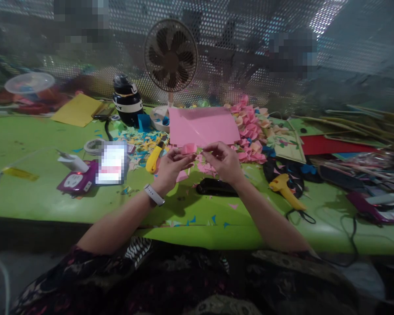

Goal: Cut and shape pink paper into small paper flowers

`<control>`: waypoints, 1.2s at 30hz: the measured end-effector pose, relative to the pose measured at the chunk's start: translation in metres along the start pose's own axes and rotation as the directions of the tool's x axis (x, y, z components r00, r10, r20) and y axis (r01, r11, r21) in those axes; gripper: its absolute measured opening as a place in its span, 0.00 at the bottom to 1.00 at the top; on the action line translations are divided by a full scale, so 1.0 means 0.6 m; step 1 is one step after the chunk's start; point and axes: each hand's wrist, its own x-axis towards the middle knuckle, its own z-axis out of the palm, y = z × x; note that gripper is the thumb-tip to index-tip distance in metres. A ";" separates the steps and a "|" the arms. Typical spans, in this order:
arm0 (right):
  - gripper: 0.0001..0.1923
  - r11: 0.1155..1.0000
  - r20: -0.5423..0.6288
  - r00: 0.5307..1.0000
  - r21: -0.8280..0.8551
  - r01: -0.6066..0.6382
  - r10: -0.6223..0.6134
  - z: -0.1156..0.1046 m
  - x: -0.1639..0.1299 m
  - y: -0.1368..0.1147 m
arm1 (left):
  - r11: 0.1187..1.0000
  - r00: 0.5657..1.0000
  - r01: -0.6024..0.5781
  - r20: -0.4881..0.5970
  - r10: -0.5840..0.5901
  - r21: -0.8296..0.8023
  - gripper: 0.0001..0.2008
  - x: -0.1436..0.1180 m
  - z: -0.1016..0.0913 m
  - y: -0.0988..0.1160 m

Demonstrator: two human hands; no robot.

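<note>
small pink paper piece (189, 148) sits between both hands, held up just above the middle of the green tabletop (36, 192), w/ the big pink sheet (202, 126) right behind it. left hand (170, 168) has fingertips pinched on the piece's left side; right hand (223, 162) is curled w/ fingers pinched, touching or almost touching the right end, can't tell exactly what it grips. the piece looks folded or rolled, so prob very light, soft, easy to crease or tear; best held by its edges w/ fingertips, light pressure.

just below the hands a black stapler-like tool (215, 188) lies flat. yellow cutter (154, 159) lies just left of the left hand, among paper scraps (138, 144). right of the sheet a pile of pink paper flowers (252, 131) runs toward the far edge. yellow glue gun (285, 188) lies nr the right forearm, cord trailing over the near edge.

containers: black bottle (128, 103) stands capped by the far edge, contents not visible. fan (170, 57) stands beside it; its round base holds something blue, too small to tell. tape roll (93, 146) and purple power strip (77, 181) are toward the left side.
</note>
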 end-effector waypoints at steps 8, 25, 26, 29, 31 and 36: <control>0.09 0.858 0.169 0.932 -0.365 0.360 -0.320 -0.003 -0.006 0.002 | 1.000 1.000 0.007 0.014 -0.007 -0.011 0.24 0.001 -0.001 0.003; 0.07 0.911 0.147 0.952 -0.285 0.300 -0.267 -0.001 -0.005 0.005 | 0.998 0.996 -0.059 0.067 0.057 0.030 0.25 0.000 -0.003 -0.003; 0.07 0.919 0.140 0.957 -0.275 0.283 -0.253 -0.001 -0.004 0.003 | 0.998 0.996 -0.061 0.069 0.059 0.030 0.25 0.000 -0.003 -0.003; 0.09 0.953 0.114 0.977 -0.223 0.204 -0.183 -0.002 -0.004 -0.003 | 0.998 0.995 -0.063 0.074 0.061 0.028 0.25 0.000 -0.002 -0.003; 0.11 0.977 0.107 0.987 -0.164 0.135 -0.119 -0.002 -0.004 -0.007 | 0.998 0.995 -0.066 0.076 0.064 0.025 0.24 0.000 -0.002 -0.004; 0.17 0.999 0.111 0.994 -0.036 0.014 -0.010 -0.003 -0.002 -0.007 | 0.998 0.994 -0.060 0.095 0.058 0.013 0.23 0.001 -0.003 -0.004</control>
